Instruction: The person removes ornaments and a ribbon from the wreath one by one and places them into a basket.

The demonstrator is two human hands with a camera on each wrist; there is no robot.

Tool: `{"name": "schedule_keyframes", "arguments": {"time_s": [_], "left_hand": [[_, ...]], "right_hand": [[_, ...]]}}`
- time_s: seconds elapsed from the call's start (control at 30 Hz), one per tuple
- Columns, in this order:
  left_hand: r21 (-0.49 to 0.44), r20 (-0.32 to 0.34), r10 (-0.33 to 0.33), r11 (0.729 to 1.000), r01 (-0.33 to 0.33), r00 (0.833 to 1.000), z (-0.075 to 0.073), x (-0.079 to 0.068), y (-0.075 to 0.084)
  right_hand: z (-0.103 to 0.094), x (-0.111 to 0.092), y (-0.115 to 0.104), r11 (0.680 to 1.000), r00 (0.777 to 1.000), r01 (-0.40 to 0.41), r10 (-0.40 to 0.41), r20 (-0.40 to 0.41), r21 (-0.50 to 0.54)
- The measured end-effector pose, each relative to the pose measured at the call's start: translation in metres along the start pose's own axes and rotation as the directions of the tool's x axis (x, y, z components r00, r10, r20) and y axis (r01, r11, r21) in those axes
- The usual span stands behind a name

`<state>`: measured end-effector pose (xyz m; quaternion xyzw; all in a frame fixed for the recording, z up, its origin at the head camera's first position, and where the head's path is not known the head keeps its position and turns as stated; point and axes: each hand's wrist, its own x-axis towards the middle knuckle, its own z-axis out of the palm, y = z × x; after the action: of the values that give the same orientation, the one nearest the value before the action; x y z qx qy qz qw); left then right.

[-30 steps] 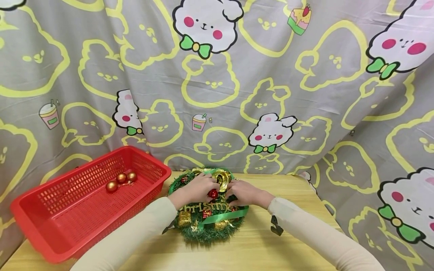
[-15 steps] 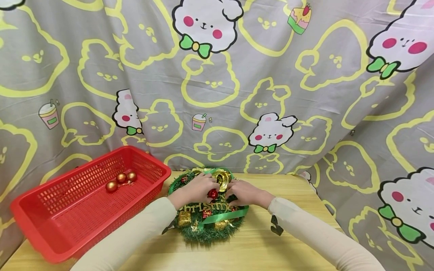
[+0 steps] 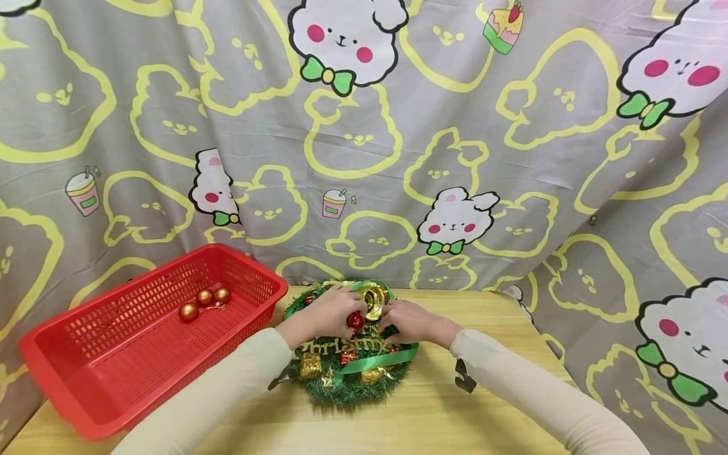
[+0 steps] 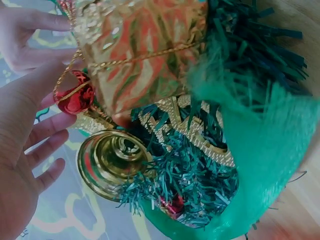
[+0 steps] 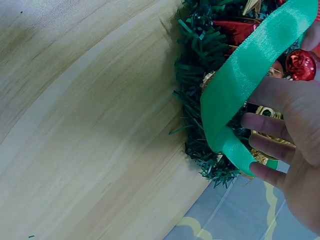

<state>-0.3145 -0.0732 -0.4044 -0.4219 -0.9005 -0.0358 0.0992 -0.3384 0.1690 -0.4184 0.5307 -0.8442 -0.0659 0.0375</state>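
A green tinsel Christmas wreath (image 3: pixel 347 395) lies on the table, bearing gold lettering, wrapped gift boxes, a golden bell (image 4: pixel 112 162) and a green ribbon (image 5: pixel 250 65). My left hand (image 3: pixel 335 311) is over its middle, holding a shiny red ball ornament (image 4: pixel 76 95) on a gold cord between thumb and index finger; its other fingers are spread. From the right, my right hand (image 3: pixel 414 321) reaches in beside the bell. Three of its fingers (image 5: pixel 265 125) show apart in the right wrist view; the thumb side passes behind the ribbon, and I cannot tell whether it pinches anything.
A red plastic basket (image 3: pixel 74 335) stands at the left of the table, with three gold ball ornaments (image 3: pixel 189 311) inside. Behind the wooden table (image 3: pixel 489 404) hangs a grey cartoon-print curtain (image 3: pixel 358 240), close to the wreath's far edge.
The left hand and the red ball have shifted very slightly left and up in the head view. The right hand stays nearly still; the head view itself drifts a little.
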Motion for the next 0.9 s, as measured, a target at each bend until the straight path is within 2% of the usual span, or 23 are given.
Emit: {"name": "schedule_keyframes", "arguments": {"time_s": [0.6,0.9], "left_hand": [[0.015,-0.011,0.012,1.000,-0.011,1.000,-0.0028,-0.0027,0.0022],[0.007,0.030,0.025,1.000,-0.026,0.999,0.0018,-0.0019,0.0092]], "right_hand": [[0.0014,0.0004,0.0006,1.000,1.000,0.010,-0.010,0.002,-0.013],[-0.0006,-0.0008,-0.0007,1.000,1.000,0.018,-0.019,-0.012,-0.011]]}}
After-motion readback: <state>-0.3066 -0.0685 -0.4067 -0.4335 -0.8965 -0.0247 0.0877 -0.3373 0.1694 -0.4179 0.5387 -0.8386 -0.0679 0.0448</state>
